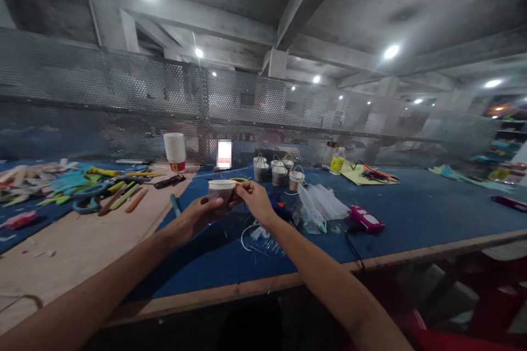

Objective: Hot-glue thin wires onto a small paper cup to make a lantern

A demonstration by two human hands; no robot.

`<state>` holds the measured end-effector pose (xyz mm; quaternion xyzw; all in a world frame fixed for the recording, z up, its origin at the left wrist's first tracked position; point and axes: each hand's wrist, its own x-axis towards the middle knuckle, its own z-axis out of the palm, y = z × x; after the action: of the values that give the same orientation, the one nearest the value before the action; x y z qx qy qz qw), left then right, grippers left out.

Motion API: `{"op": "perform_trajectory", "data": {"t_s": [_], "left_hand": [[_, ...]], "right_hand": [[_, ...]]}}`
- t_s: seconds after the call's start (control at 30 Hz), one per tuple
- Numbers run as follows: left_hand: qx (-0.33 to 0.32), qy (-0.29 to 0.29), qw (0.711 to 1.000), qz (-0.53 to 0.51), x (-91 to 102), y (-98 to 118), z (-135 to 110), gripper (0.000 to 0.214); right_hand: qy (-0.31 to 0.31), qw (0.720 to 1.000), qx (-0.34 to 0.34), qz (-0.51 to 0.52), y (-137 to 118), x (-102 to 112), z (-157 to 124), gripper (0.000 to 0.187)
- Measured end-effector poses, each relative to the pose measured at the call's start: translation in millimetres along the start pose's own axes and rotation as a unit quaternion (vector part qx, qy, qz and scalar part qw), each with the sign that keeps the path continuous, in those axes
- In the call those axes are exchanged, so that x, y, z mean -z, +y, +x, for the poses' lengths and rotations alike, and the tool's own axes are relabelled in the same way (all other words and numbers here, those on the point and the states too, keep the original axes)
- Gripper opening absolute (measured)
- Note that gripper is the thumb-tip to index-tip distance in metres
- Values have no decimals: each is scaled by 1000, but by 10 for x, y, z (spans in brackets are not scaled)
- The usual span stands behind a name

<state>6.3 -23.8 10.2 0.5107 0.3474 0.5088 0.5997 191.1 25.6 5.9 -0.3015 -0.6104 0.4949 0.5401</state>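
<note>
My left hand (196,218) wraps around a small brown cup with a white rim (221,191), held above the blue table (411,214). The fingers of my right hand (254,199) pinch at the cup's right rim. Just beyond the cup stand several similar small cups with wire handles (279,171). Thin white wire loops (255,236) lie on the table under my hands.
A stack of white paper cups (175,151) stands at the back left. Coloured sticks and scissors (99,189) lie on a wooden board at left. Clear plastic bags (323,205), a pink tool (366,219) and two bottles (335,159) sit to the right. A perforated metal screen runs behind the table.
</note>
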Motion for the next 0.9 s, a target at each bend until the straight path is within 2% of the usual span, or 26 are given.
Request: {"op": "perform_trajectory", "data": {"t_s": [0.2, 0.43, 0.63, 0.8, 0.9], "left_hand": [[-8, -39, 999, -5, -10, 39, -19, 42], [7, -36, 999, -31, -38, 91, -45, 38], [19, -25, 998, -52, -27, 111, -46, 33], [23, -59, 995, -82, 28, 66, -13, 34], [20, -60, 995, -80, 35, 44, -2, 33]], "right_hand": [[-10, 1000, 15, -16, -3, 11, -6, 31], [-35, 998, -3, 46, -55, -1, -23, 39], [-23, 999, 5, 46, -88, -14, -42, 41], [-13, 1000, 10, 10, -93, -31, -40, 43], [-3, 1000, 18, 3, -74, -30, -32, 43]]}}
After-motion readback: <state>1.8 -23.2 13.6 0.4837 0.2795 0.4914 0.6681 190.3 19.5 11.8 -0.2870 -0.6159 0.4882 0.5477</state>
